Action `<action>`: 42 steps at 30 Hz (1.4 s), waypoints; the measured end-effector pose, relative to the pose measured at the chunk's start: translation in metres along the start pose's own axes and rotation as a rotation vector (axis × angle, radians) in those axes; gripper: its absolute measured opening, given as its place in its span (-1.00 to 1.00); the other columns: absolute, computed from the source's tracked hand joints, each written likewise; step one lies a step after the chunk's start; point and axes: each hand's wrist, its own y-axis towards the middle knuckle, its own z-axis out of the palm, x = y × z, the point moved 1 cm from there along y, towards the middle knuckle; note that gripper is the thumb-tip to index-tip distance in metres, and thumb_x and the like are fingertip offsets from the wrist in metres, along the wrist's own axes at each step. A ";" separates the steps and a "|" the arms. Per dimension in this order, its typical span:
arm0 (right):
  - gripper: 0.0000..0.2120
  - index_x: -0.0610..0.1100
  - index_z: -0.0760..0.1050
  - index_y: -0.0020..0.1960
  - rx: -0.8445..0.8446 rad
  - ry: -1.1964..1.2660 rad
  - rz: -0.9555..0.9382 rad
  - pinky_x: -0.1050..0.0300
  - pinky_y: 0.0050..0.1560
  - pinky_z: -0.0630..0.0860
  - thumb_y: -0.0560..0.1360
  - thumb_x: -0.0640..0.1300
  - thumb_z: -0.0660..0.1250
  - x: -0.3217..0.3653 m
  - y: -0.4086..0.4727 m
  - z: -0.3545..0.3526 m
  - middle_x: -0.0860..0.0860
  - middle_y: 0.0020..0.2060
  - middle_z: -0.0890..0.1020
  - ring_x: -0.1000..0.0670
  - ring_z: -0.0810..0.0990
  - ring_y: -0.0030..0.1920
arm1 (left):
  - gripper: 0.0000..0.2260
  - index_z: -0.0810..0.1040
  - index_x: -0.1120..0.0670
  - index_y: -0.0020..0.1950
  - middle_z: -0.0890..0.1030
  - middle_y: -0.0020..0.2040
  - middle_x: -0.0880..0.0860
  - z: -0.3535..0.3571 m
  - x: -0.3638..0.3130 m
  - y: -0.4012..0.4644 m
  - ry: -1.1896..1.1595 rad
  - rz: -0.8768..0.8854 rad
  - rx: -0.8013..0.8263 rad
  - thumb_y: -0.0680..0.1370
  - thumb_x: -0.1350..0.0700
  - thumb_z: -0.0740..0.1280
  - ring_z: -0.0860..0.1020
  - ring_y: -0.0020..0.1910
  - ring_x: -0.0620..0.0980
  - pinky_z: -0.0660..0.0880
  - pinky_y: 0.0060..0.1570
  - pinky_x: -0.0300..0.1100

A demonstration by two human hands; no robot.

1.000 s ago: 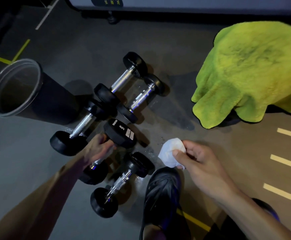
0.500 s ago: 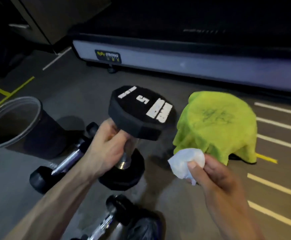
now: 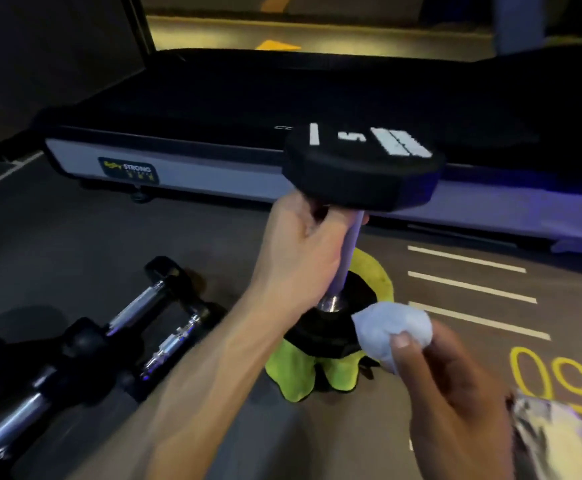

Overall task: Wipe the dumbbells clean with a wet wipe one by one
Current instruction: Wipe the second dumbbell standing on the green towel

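— Where is the dumbbell (image 3: 358, 174)?

— Upright in my left hand (image 3: 303, 251), fingers wrapped round its handle, in front of the treadmill (image 3: 185, 157).

— And the wet wipe (image 3: 391, 329)?

— Bunched in my right hand (image 3: 455, 396), pinched between thumb and fingers, just beside the dumbbell's lower head.

— The others?

— The other dumbbells (image 3: 137, 327) lie on the floor, left of the one I hold; a green towel (image 3: 296, 368) shows behind it.

Your way along the bare floor (image 3: 116, 237) ahead is walled off by the treadmill (image 3: 213, 168), with dumbbells on the floor (image 3: 151, 327) crowding your left and the yellow-green towel (image 3: 293, 372) heaped centrally.
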 end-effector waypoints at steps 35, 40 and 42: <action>-0.77 0.07 0.60 0.14 0.365 -0.460 -0.459 -0.02 0.12 0.50 0.61 0.03 0.20 -0.012 0.035 0.013 0.27 0.14 0.60 0.05 0.56 0.22 | -0.58 0.45 -0.05 0.23 0.56 0.13 0.02 -0.023 -0.014 0.065 0.514 0.416 0.066 0.46 0.09 0.54 0.56 0.11 -0.06 0.52 0.20 -0.06; -0.83 0.16 0.64 0.01 0.448 -0.536 -0.425 0.26 0.08 0.45 0.63 0.01 0.27 -0.001 0.046 0.007 0.31 0.03 0.63 0.10 0.58 0.12 | -0.59 0.51 0.03 0.24 0.51 0.12 -0.05 -0.025 -0.017 0.055 0.546 0.486 0.061 0.45 0.10 0.56 0.51 0.07 -0.16 0.40 0.11 -0.33; -0.85 0.17 0.65 0.00 0.510 -0.591 -0.384 0.26 0.02 0.47 0.61 0.03 0.29 0.005 0.055 0.008 0.28 -0.03 0.64 0.12 0.60 0.06 | -0.58 0.52 0.03 0.25 0.50 0.14 -0.06 -0.026 -0.018 0.051 0.553 0.506 0.057 0.45 0.09 0.56 0.51 0.09 -0.17 0.37 0.11 -0.37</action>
